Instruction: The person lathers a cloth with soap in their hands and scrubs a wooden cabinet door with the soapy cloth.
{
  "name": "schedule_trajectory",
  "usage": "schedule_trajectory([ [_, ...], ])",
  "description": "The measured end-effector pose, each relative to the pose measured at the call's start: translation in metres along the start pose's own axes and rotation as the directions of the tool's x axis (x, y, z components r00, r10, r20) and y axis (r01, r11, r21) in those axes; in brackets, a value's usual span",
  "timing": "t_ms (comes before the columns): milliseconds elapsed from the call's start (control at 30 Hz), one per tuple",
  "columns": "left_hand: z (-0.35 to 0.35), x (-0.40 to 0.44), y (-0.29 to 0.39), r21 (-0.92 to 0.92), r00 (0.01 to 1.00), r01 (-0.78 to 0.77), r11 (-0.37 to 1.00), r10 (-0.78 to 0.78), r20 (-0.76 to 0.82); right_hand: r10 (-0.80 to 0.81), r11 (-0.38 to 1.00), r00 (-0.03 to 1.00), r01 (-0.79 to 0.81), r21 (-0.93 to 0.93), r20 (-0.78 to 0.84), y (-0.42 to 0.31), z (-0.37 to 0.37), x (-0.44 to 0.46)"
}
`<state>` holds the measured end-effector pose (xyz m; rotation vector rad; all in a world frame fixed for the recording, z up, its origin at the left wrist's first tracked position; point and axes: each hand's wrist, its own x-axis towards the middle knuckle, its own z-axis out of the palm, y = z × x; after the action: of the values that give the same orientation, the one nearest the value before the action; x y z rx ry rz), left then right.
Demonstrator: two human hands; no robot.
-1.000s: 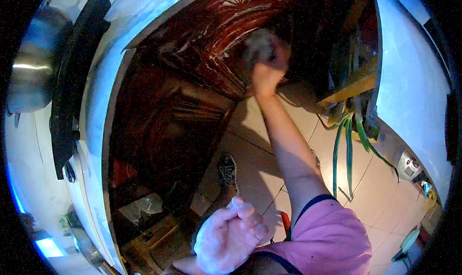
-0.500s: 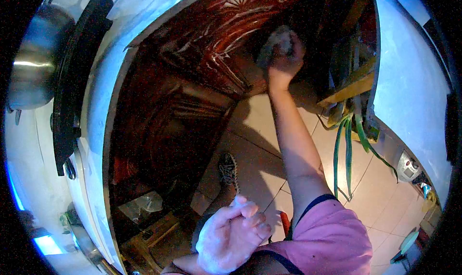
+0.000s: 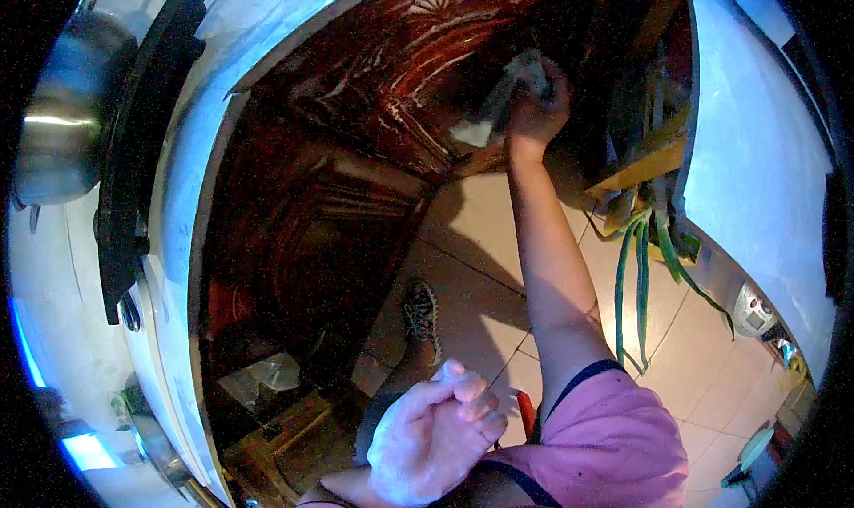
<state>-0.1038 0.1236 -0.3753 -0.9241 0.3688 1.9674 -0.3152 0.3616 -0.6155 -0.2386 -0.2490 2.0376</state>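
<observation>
My right hand (image 3: 540, 106) reaches down to a dark reddish-brown carved wooden door (image 3: 391, 90). Its fingers are wrapped round a crumpled greyish-white cloth (image 3: 474, 133), whose lower end hangs out beside the wood. Whether the cloth presses on the carving is hard to see in the shadow. Near my body at the bottom, my left hand (image 3: 436, 441) is raised palm up, with loosely curled fingers and nothing visible in it. The wooden panel below the carved door bears ribbed relief (image 3: 374, 192).
A pale counter edge (image 3: 756, 152) curves along the right. Green leafy stalks (image 3: 642, 286) hang over the tiled floor (image 3: 480, 228). At left, a metal pot (image 3: 67, 116) stands by a black stove edge (image 3: 138, 161). A shoe (image 3: 420, 317) and clear plastic bag (image 3: 277, 372) are lower down.
My right hand has shifted slightly right, and a white end of the cloth now shows below it on the left. My left hand has barely moved.
</observation>
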Motion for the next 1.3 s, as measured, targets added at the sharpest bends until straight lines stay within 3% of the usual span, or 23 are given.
schedule_trajectory([
  [33,-0.001,0.0,0.0,-0.006,0.996,-0.015,1.0,0.015,-0.088,-0.113,0.974,0.992,0.123,-0.189,0.059,0.005,-0.004,-0.004],
  [67,0.0,0.001,0.0,-0.006,0.996,-0.015,1.0,0.014,-0.09,-0.206,0.852,0.962,0.265,-0.452,0.176,0.01,0.004,-0.018],
  [100,0.003,0.001,0.0,-0.015,0.999,-0.001,1.0,0.0,-0.034,-0.297,0.607,0.909,0.416,-0.678,0.292,0.016,0.012,-0.032],
  [133,0.005,0.001,0.0,-0.023,1.0,0.013,1.0,-0.013,0.022,-0.378,0.323,0.836,0.522,-0.79,0.398,0.022,0.02,-0.046],
  [167,0.005,0.001,0.0,-0.02,1.0,0.014,1.0,-0.014,0.019,-0.294,0.405,0.871,0.486,-0.774,0.394,0.028,0.022,-0.067],
  [233,0.006,0.002,-0.001,0.002,0.999,0.026,1.0,-0.026,0.041,-0.055,0.137,0.823,0.567,-0.812,0.565,0.032,0.023,-0.101],
  [267,0.006,0.001,-0.001,0.005,0.999,0.03,1.0,-0.03,0.04,-0.073,0.166,0.73,0.681,-0.713,0.679,0.032,0.031,-0.104],
  [467,0.005,-0.002,0.001,0.018,0.998,0.01,1.0,-0.011,0.062,-0.045,0.208,0.75,0.653,-0.728,0.66,0.028,-0.016,-0.08],
  [533,0.006,-0.004,0.003,-0.018,0.999,0.008,1.0,-0.007,0.041,-0.006,-0.033,0.792,0.61,-0.792,0.61,0.031,-0.044,-0.071],
  [667,0.005,-0.004,0.006,-0.025,0.999,-0.005,1.0,0.006,0.038,-0.042,0.08,0.822,0.569,-0.818,0.568,0.03,-0.06,-0.074],
  [700,0.006,-0.004,0.007,-0.004,0.998,0.006,1.0,-0.006,0.065,-0.066,0.255,0.887,0.458,-0.852,0.457,0.035,-0.057,-0.075],
  [767,0.005,-0.005,0.008,0.005,0.997,0.017,1.0,-0.017,0.078,-0.072,0.129,0.818,0.575,-0.808,0.571,0.031,-0.059,-0.081],
  [867,0.004,-0.003,0.009,0.003,0.993,0.006,1.0,-0.006,0.115,-0.083,0.213,0.747,0.66,-0.721,0.659,0.028,-0.006,-0.088],
  [1000,0.004,-0.005,0.009,0.019,0.993,0.011,1.0,-0.013,0.117,-0.014,0.208,0.761,0.637,-0.743,0.648,0.031,0.007,-0.092],
  [1067,0.003,-0.006,0.011,0.019,0.991,0.015,1.0,-0.018,0.132,-0.126,0.21,0.736,0.675,-0.707,0.665,0.036,-0.02,-0.089],
  [1133,0.002,-0.006,0.011,0.008,0.994,0.01,1.0,-0.011,0.112,-0.041,0.212,0.829,0.553,-0.806,0.558,0.042,-0.068,-0.089],
  [1200,0.001,-0.008,0.012,0.007,0.993,0.008,1.0,-0.009,0.119,0.034,0.094,0.914,0.401,-0.911,0.405,0.045,-0.097,-0.093],
  [1300,0.003,-0.008,0.013,-0.005,0.995,-0.008,1.0,0.008,0.096,0.004,0.197,0.883,0.46,-0.866,0.47,0.04,-0.07,-0.089],
])
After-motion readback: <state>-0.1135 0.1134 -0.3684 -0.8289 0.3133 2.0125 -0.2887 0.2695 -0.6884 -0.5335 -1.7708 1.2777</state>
